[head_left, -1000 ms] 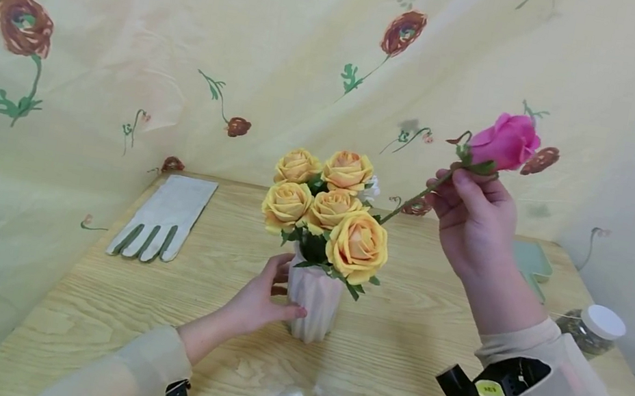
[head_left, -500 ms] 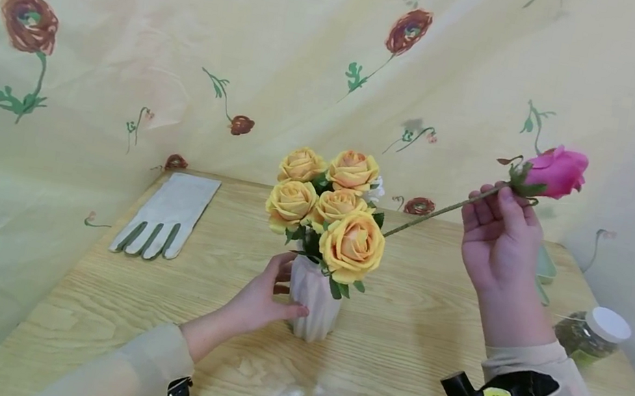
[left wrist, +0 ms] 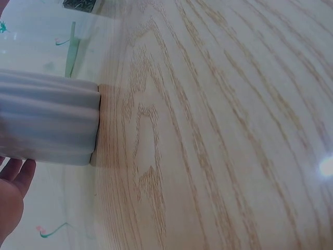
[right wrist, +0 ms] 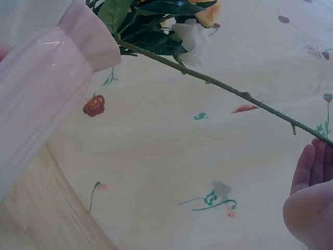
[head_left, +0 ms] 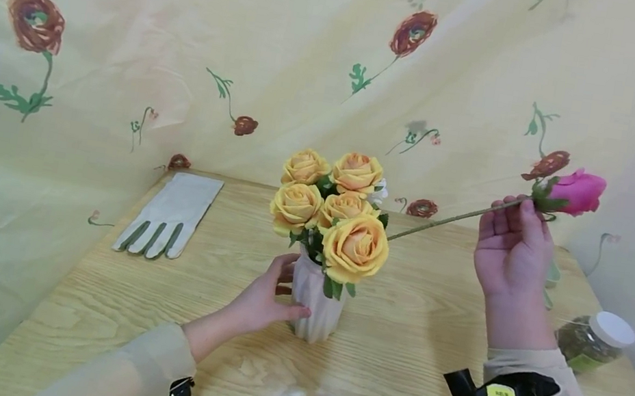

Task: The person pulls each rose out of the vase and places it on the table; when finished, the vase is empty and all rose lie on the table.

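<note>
A pale fluted vase (head_left: 317, 312) stands on the wooden table with several yellow roses (head_left: 355, 247) and a white flower (right wrist: 192, 41) in it. My left hand (head_left: 261, 296) grips the vase's left side, thumb across its front; its fingertips (left wrist: 26, 174) touch the wall in the left wrist view. My right hand (head_left: 510, 256) pinches a pink rose (head_left: 577, 193) just below the bloom, out to the right. The rose's stem (right wrist: 223, 86) slants down toward the vase mouth, its lower end hidden among leaves at the rim.
A white work glove (head_left: 171, 213) with green between its fingers lies at the back left. On the right stands a white-lidded jar (head_left: 594, 342). A pale green item (head_left: 553, 275) is mostly hidden behind my right hand. Flower-printed cloth (head_left: 315, 52) hangs behind the table.
My right hand has moved right with the pink rose, whose bloom is lower and whose stem now leans flatter. The left hand keeps its grip on the vase.
</note>
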`<state>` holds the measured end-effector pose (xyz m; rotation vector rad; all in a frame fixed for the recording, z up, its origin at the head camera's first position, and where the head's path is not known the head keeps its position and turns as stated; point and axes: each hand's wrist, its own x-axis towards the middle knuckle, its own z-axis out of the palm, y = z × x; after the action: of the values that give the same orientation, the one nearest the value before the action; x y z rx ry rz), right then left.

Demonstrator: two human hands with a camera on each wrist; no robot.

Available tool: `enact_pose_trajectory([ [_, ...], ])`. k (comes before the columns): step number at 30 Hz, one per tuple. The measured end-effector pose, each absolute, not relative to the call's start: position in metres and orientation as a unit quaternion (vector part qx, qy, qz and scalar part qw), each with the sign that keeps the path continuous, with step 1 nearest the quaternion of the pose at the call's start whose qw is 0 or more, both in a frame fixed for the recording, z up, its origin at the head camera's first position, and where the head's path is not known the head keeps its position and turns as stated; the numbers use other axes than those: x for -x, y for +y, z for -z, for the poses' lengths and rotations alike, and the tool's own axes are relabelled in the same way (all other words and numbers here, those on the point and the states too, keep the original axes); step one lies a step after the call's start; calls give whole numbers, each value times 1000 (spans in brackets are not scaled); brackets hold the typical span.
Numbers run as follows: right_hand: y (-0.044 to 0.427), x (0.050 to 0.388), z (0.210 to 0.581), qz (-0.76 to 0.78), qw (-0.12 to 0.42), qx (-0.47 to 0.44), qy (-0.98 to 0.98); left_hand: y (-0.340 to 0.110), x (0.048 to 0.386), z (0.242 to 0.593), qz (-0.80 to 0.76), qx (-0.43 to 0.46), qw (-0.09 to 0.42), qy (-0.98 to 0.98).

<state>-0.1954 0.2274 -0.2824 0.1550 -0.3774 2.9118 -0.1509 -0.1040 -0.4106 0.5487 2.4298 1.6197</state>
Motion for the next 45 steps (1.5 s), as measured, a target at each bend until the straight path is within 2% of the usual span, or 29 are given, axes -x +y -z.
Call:
enact_pose_trajectory([
  [12,247,200,295,-989,98,-50,-100,-104,151,411,-551,-184,90,809],
  [18,249,202,304,-983,96,-50,-145,-104,151,412,-551,-182,87,810],
  [25,235,200,325,-970,97,-7,-222,-104,151,413,-545,-185,81,814],
  [45,186,195,373,-943,56,90,-317,-104,151,412,-554,-183,91,807],
])
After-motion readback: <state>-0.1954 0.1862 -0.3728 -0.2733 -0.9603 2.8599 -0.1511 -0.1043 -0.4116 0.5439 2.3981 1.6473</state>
